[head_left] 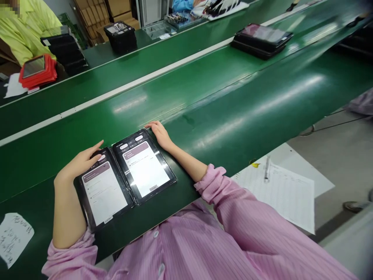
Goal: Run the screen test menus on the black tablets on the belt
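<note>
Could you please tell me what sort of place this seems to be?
Probably an electronics factory or workshop: there is a long green work surface, two lit tablets lie side by side on it, and cardboard boxes are stacked in the background.

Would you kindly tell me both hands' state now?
Left hand: open, over the far end of the left tablet.
Right hand: open, at a far corner of the right tablet.

The left hand and right hand rest at two side-by-side lit tablets.

Two white-screened tablets, one red stack, one handwritten note
</note>
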Action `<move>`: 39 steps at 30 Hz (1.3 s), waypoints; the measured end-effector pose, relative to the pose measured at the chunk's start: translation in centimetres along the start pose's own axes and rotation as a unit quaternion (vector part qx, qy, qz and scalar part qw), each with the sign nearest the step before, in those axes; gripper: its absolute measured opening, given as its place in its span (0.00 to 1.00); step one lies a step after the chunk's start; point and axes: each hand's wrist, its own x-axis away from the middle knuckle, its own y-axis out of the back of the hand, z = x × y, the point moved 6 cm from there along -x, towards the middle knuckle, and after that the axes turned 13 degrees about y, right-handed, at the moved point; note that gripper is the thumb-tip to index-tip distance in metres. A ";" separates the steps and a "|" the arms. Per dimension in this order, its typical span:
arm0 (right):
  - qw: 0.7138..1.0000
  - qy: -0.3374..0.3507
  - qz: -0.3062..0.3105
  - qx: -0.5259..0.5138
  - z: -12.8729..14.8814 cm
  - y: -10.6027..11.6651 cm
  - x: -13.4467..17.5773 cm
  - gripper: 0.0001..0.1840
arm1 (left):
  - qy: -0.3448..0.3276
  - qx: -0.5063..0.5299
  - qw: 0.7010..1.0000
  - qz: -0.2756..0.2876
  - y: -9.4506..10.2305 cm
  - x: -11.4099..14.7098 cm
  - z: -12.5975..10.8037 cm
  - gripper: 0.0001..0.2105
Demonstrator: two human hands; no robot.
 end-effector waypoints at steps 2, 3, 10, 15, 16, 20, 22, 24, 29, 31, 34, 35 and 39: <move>0.999 0.019 0.020 0.026 0.4 -0.3 0.2 0.43 | -0.013 -0.009 1.000 0.003 0.1 0.0 0.2 0.37; 0.998 0.032 0.038 0.034 0.7 -0.6 0.3 0.43 | -0.024 -0.014 1.000 0.003 0.1 -0.1 0.1 0.37; 0.989 0.060 0.122 0.062 0.6 -1.5 0.6 0.41 | 0.012 0.017 0.999 0.034 0.1 0.0 0.8 0.35; 0.984 0.060 0.164 -0.018 1.0 -0.7 0.4 0.39 | -0.047 -0.024 0.996 0.071 -0.4 1.1 0.7 0.49; 0.979 0.059 0.194 -0.025 1.1 -0.7 0.5 0.43 | -0.061 -0.045 0.994 0.073 -0.7 1.3 0.5 0.54; 0.956 0.076 0.283 -0.011 1.8 -1.0 1.4 0.67 | -0.070 -0.091 0.992 0.055 -1.2 1.3 0.0 0.62; 0.959 0.067 0.275 -0.017 1.6 -1.1 1.5 0.67 | -0.064 -0.060 0.995 0.038 -0.9 1.0 -0.1 0.59; 0.972 0.037 0.229 -0.039 1.0 -1.2 1.3 0.60 | -0.049 -0.008 0.999 0.014 -0.3 0.6 0.0 0.49; 0.989 -0.070 0.075 -0.106 -1.7 -0.5 1.1 0.35 | -0.001 0.030 0.997 -0.073 0.9 0.0 0.1 0.24; 0.987 -0.094 0.059 -0.117 -2.1 -0.2 1.3 0.32 | 0.002 0.020 0.997 -0.078 0.8 0.3 -0.1 0.24; 0.985 -0.091 0.106 -0.101 -1.4 0.1 2.2 0.36 | -0.045 0.000 0.998 -0.050 0.0 1.3 -0.6 0.30; 0.984 -0.083 0.129 -0.090 -0.9 0.1 2.6 0.38 | -0.067 -0.010 0.997 -0.039 -0.4 1.8 -0.8 0.34; 0.977 -0.050 0.197 -0.059 1.2 0.2 4.1 0.48 | -0.096 -0.056 0.994 -0.018 -1.8 3.6 -0.5 0.48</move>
